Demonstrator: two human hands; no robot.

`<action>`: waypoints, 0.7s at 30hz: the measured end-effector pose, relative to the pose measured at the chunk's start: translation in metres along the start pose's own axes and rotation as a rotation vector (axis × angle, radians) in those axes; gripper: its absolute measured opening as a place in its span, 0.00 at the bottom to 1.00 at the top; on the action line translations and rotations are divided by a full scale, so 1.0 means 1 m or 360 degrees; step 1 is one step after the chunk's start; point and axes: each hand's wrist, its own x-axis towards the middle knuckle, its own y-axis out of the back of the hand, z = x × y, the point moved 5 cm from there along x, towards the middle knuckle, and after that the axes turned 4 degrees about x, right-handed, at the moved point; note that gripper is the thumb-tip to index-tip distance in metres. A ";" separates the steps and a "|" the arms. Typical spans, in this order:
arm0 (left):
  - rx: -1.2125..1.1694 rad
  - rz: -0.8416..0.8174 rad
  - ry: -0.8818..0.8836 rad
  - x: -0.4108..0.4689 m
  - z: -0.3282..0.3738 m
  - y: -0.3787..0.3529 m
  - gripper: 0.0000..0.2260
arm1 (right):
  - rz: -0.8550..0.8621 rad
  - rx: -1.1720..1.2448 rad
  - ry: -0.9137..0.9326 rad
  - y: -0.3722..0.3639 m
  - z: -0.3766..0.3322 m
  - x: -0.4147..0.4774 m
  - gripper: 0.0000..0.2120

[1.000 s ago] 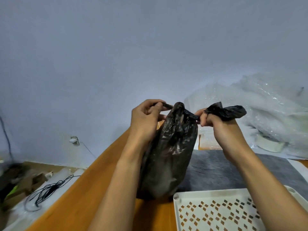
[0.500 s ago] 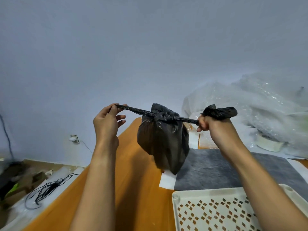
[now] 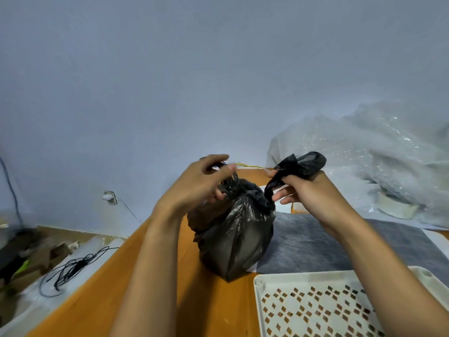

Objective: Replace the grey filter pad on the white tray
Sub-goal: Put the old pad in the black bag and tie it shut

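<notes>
A full black plastic bag [image 3: 233,234] stands on the orange table, knotted at its top. My left hand [image 3: 201,183] pinches one twisted bag handle above the knot. My right hand [image 3: 308,190] grips the other handle, whose loose end sticks up over my fingers. A grey filter pad [image 3: 315,246] lies flat on the table behind and right of the bag. The white perforated tray [image 3: 291,280] sits at the bottom right, with no pad on it; my right forearm crosses over it.
The orange table [image 3: 116,295] drops off at its left edge to the floor, where a coiled black cable [image 3: 70,268] lies. Crumpled clear plastic wrap [image 3: 379,152] and a roll of tape [image 3: 396,207] sit at the back right. A blue wall is close behind.
My hands had pulled the handles wide apart with the bag lifted; now they have come back together over the knot and the bag rests on the table.
</notes>
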 end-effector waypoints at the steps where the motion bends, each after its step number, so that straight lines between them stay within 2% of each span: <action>1: 0.0118 -0.0082 -0.0023 -0.001 0.003 -0.009 0.21 | -0.0012 -0.0030 0.0015 -0.002 0.000 0.000 0.12; 4: 0.0501 -0.0387 -0.0103 -0.006 0.011 -0.035 0.25 | -0.0061 -0.0096 0.0029 -0.007 0.001 -0.001 0.12; 6: 0.0869 -0.0449 -0.0114 -0.007 0.008 -0.049 0.31 | -0.0096 -0.0136 0.0051 -0.011 -0.001 -0.001 0.12; 8: 0.1089 -0.0327 -0.0021 -0.012 -0.007 -0.059 0.36 | -0.0173 -0.0080 0.0052 -0.017 -0.003 -0.004 0.11; 9: 0.1111 -0.0200 -0.0007 -0.013 -0.016 -0.061 0.34 | -0.0224 -0.0036 0.0061 -0.020 -0.005 -0.006 0.10; 11: 0.1094 0.0074 -0.0025 -0.017 -0.033 -0.062 0.22 | -0.0350 0.0000 0.0078 -0.026 -0.008 -0.009 0.10; 14: 0.1040 0.0229 -0.0038 -0.026 -0.053 -0.052 0.10 | -0.0556 0.0012 0.0063 -0.035 -0.009 -0.017 0.10; 18: 0.0930 0.0456 -0.0062 -0.027 -0.056 -0.014 0.09 | -0.0714 -0.0049 0.0017 -0.045 -0.012 -0.026 0.11; 21: 0.1065 0.0682 -0.0184 -0.028 -0.047 0.008 0.07 | -0.0693 -0.0098 -0.0040 -0.046 -0.011 -0.025 0.12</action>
